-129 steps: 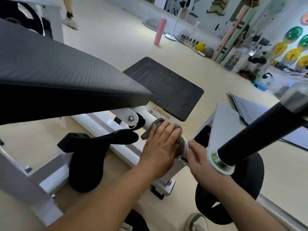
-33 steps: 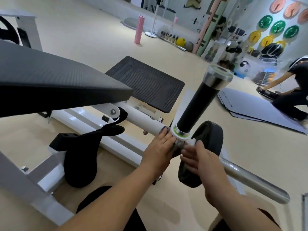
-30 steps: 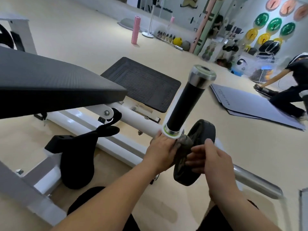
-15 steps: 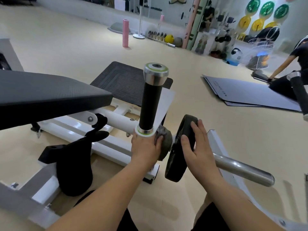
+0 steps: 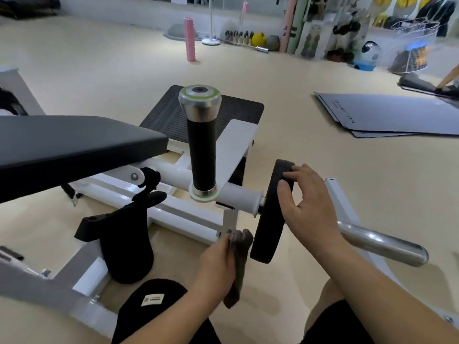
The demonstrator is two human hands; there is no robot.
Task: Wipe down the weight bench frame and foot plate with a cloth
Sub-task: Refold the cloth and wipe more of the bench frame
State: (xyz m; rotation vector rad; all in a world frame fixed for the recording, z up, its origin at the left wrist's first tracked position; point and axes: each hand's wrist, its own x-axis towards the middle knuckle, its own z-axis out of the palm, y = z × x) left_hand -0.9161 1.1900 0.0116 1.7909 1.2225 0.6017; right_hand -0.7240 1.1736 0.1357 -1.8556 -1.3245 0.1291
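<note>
1. Down at the near end of the bench frame, low beside its short white post: left hand closed tight round a grey-brown cloth, fingers wrapped over the bunched top, loose tail hanging toward the floor.
2. Cloth top right at the foot of that post, probably for rubbing the lower joint of the frame. Actual contact hard to judge from this angle.
3. Right hand loose and spread, bent fingertips resting on the upper rim of a black weight plate, clasping nothing. Likely steadying the plate or nudging it aside to clear room for the cloth.
4. Weight plate threaded on a shiny metal bar, just beside the end of the white frame tube.
5. Black upright handle with a chrome cap rising from the frame tube, blocking the middle of the foot plate. Foot plate black and ribbed, at the far end of the bench, well apart from both hands and not yet reached.
6. Black bench pad along the left side, hiding the frame beneath it.
7. Also hidden: left fingertips behind the cloth, and the joint between post and lower rail behind that hand. Both forearms cut off at the bottom edge. Far right background blurred.
</note>
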